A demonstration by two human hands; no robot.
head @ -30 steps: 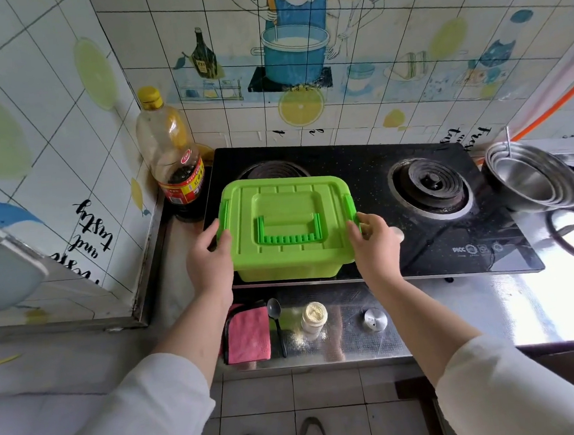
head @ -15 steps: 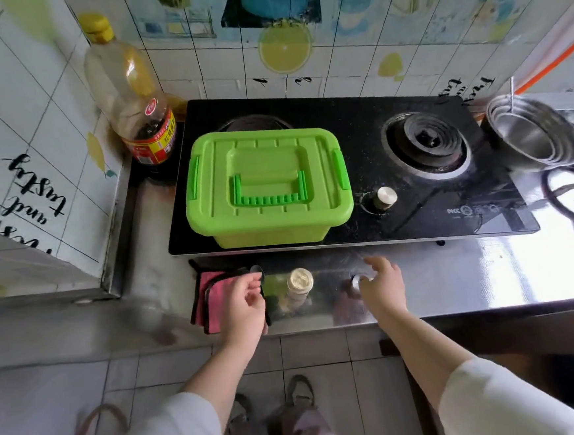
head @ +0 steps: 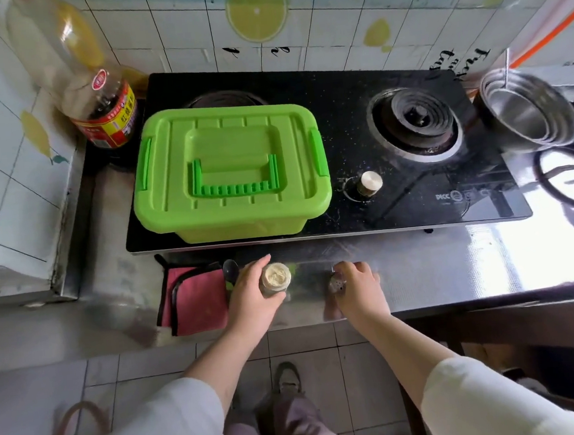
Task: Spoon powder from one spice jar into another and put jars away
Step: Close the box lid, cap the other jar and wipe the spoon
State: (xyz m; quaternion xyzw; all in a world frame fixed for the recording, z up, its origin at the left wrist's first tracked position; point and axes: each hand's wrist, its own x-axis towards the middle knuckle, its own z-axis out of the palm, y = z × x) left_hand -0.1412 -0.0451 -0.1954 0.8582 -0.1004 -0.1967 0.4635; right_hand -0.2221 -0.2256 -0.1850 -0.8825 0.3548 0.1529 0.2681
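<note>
While the left hand curls round the one open spice jar of pale powder, the right hand pinches one perforated metal cap. One spoon lies just left of the left hand, with one green box beyond it. The counter edge runs under both wrists, and steel runs on rightward.

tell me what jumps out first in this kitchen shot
The bright green lidded box on the left side of the black stove grabs the eye first. In front of it, the left hand grips an open jar of pale powder while the right hand holds a small metal cap.
</note>
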